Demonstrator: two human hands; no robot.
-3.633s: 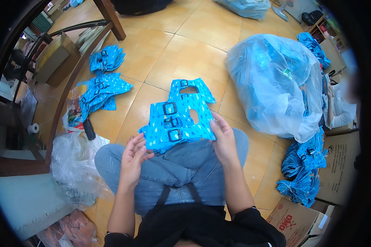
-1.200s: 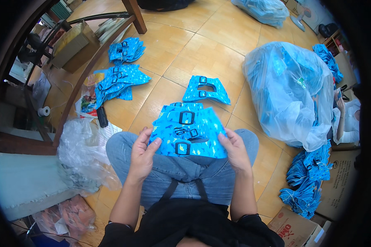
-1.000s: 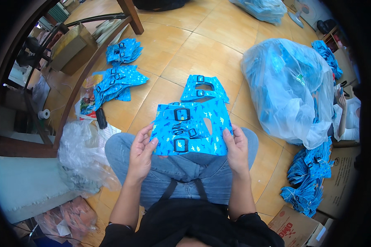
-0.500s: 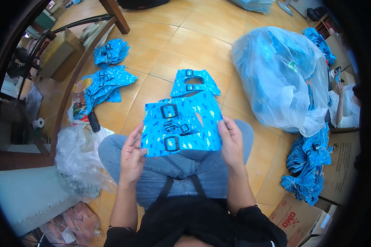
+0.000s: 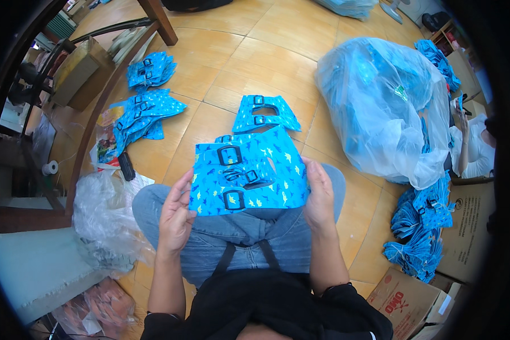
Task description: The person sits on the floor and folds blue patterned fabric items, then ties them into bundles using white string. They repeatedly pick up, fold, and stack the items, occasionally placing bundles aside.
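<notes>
A bright blue fabric piece (image 5: 277, 170) with black buckles and a yellow and dark-blue animal print is held flat over my lap. My left hand (image 5: 177, 218) pinches its left edge near the lower corner. Along the right edge, my right hand (image 5: 321, 195) holds the other side, its fingers partly hidden by the fabric. A cut-out with smaller buckles shows in the middle. Just beyond lies a similar buckled blue piece (image 5: 243, 116) on the floor, partly covered by the held one.
Two stacks of blue buckled pieces, a far one (image 5: 158, 67) and a nearer one (image 5: 144, 116), lie left. A large clear plastic bag (image 5: 374, 136) of blue pieces sits right, by bundled pieces (image 5: 416, 255) and a carton (image 5: 402, 300). Another person (image 5: 476, 150) sits at far right.
The held piece has shifted slightly and its right side spreads a little wider. My right hand's fingers have straightened along the edge. The whole view has moved slightly.
</notes>
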